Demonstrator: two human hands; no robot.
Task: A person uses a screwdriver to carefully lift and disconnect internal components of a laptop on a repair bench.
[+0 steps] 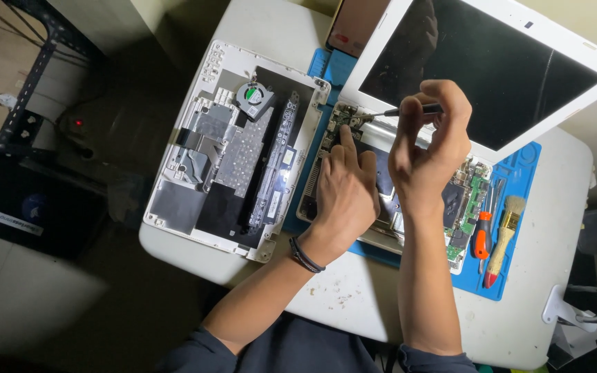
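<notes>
Right hand (426, 155) fingers are pinching a slim black screwdriver (409, 110); left hand (343, 190) is lying flat, fingers pressed together, on the opened white plastic laptop base (464, 200).

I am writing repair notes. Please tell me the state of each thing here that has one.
Laptop base: opened, circuit board exposed.
Screen: dark, still attached.
Removed cover: lying inside-up, fan visible.
Screwdriver: held in right hand, tip at hinge corner.
Left hand: pressing flat on base.
Brush: lying unused.
</notes>
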